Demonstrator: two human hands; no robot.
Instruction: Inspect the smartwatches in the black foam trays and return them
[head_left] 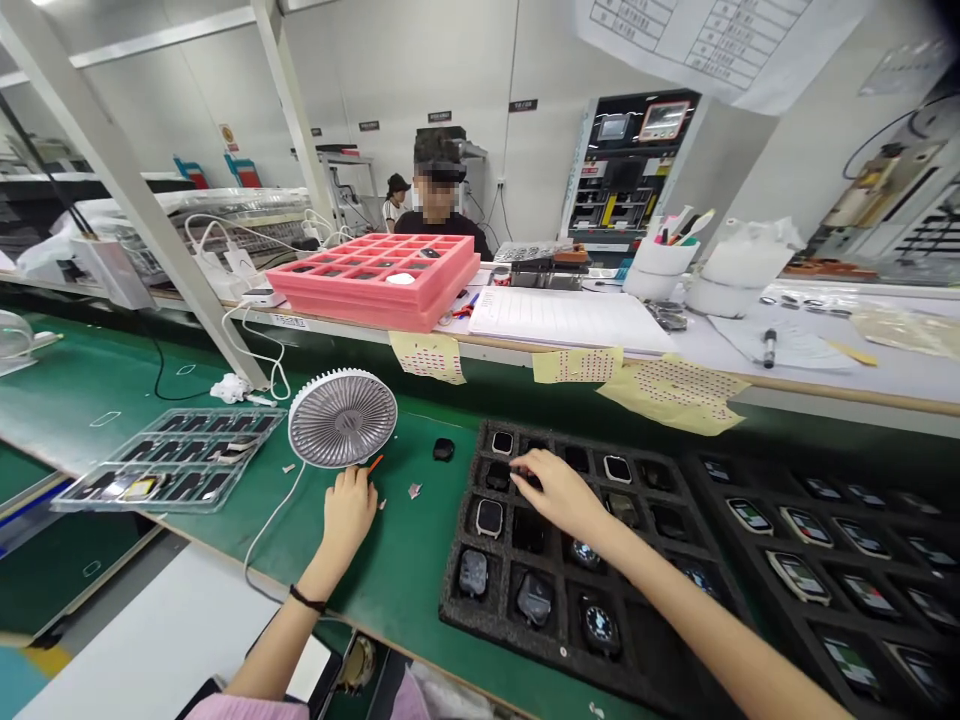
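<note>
Green bench (420, 570) in front of you, w/ a white shelf (862, 395) behind it; pink foam tray (360, 308) sits up there & a co-worker (450, 224) in a black top is beyond it. Your R hand (561, 490) is over the black foam tray (463, 535), thumb & fingers curved, at a dark watch pc (496, 476) in the leftmost col., 2nd row from the back. Fingertips are at its R edge; can't tell if they've got hold of it. Your L hand (350, 510) is half-curled at the bottom of the fan (343, 418); a thin orange stick (376, 463) pokes out by the fingertips, grip's hidden so can't tell if it's pinched. Loose black pc (443, 449) lies on the bench btwn fan & foam tray. 2nd watch tray (754, 560) is just beside, to the R. Clear plastic tray (135, 506) of parts is L of the fan.
</note>
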